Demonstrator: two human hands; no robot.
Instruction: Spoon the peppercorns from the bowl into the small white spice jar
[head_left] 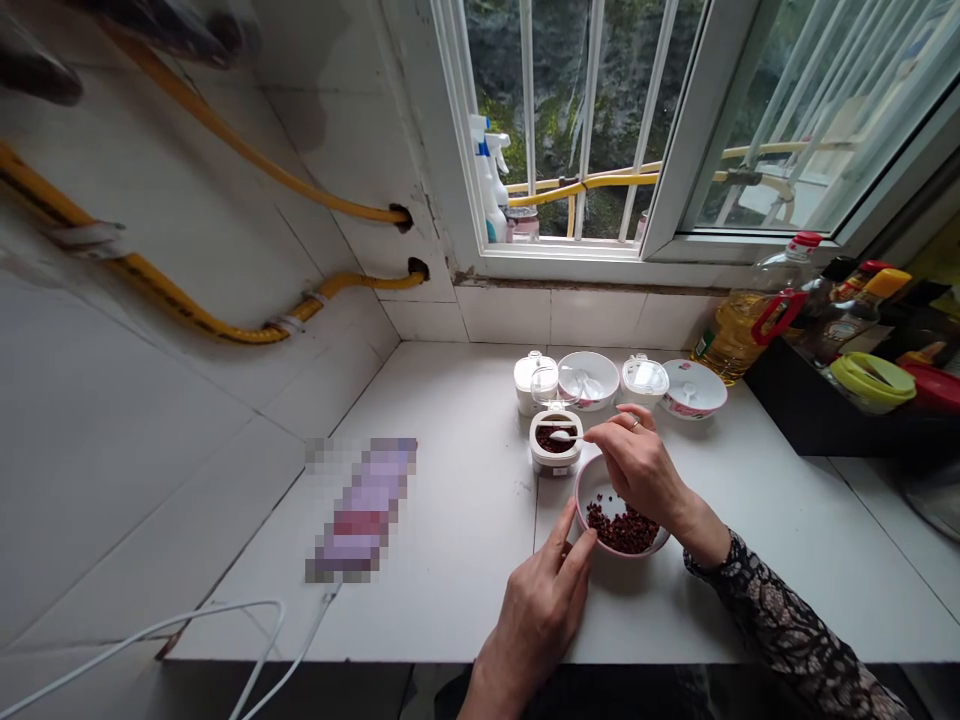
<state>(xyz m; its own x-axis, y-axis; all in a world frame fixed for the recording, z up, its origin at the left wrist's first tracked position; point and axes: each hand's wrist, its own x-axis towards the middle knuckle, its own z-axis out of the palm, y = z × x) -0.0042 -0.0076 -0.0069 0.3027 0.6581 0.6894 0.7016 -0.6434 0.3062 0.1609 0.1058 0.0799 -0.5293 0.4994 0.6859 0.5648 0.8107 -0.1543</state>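
My right hand (637,455) pinches the handle of a small white spoon (564,437), whose bowl is over the mouth of a small open jar (555,462). Dark reddish peppercorn-like bits show in the jar, and its clear lid is tipped up at the back. A white bowl with a pink rim (587,535) stands just in front, with many of the same dark red bits (626,527) in it. My left hand (544,595) rests its fingers on the bowl's left rim and side. Part of the bowl is hidden under my right hand.
Behind the jar stand two lidded white jars (526,388) (645,378) and two bowls (589,365) (694,402). An oil bottle (739,325) and a black box (784,400) of bottles are at right. A blurred-out object (364,510) with a white cable (319,620) lies left.
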